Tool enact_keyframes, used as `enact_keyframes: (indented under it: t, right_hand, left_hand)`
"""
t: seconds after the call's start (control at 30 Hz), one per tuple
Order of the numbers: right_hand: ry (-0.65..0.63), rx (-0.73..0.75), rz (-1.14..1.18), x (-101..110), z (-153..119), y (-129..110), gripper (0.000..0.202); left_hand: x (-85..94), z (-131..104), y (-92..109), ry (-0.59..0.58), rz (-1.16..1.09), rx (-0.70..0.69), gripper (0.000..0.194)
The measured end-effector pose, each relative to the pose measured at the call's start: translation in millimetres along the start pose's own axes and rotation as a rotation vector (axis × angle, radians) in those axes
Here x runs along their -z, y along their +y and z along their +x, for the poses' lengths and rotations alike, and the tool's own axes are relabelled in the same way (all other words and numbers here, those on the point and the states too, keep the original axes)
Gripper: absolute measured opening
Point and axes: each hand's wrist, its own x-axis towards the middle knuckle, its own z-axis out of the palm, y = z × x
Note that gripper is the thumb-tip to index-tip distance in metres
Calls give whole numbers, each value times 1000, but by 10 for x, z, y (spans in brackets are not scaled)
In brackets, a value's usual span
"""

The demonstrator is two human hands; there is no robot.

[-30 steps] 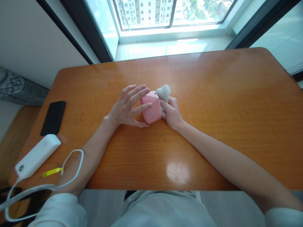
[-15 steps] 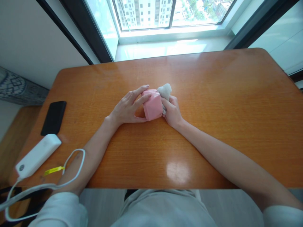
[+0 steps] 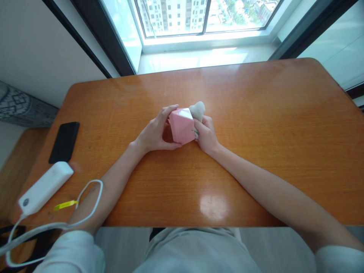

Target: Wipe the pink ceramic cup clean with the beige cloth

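Observation:
Near the middle of the wooden table (image 3: 241,178), a pink faceted block-like object (image 3: 182,127) sits between my two hands. My left hand (image 3: 159,131) grips it from the left, thumb along its lower near edge and fingers around the far side. A crumpled grey-white cloth (image 3: 198,110) is bunched in my right hand (image 3: 207,133), which is closed on it. That cloth presses against the right side of the pink object. The object's underside and the left fingertips behind it are hidden.
A black phone (image 3: 64,142) lies at the table's left side. Nearer to me is a white power bank (image 3: 45,187) with a white cable (image 3: 42,226) that crosses my left forearm and carries a yellow tag (image 3: 65,205). Beyond the far edge is a window (image 3: 176,17).
The pink object has been turned, so different facets face up. My left fingers have shifted from its top to its far side, and the thumb has slid right along the near edge.

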Motion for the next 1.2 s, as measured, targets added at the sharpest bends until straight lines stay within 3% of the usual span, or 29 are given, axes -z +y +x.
enact_keyframes:
  t: [0.17, 0.57, 0.7, 0.8, 0.87, 0.97, 1.07, 1.2]
  right_hand:
    - [-2, -13, -8, -20, -13, -23, 47]
    - [-67, 14, -15, -32, -31, -58, 46]
    - [-55, 16, -22, -21, -22, -41, 48]
    - [-47, -4, 4, -27, -17, -39, 48]
    - [-40, -9, 15, -33, -18, -45, 49]
    - [-41, -2, 10, -37, -25, -55, 49]
    - [-45, -9, -8, -33, -32, -56, 50]
    - [-28, -10, -20, -29, -23, -49, 51]
  left_hand:
    - [24, 9, -29, -35, -84, 130, 117]
    - [-107, 45, 8, 78, -119, 248, 94]
    - [-122, 29, 37, 141, -125, 196, 84]
    - [-87, 14, 58, 172, -9, 62, 78]
    - [-64, 7, 49, 116, 89, -73, 82]
    - [-56, -1, -2, 27, 187, -239, 104]
    - [-75, -9, -54, 16, 269, -260, 117]
    - [-90, 2, -41, 29, 301, -221, 112]
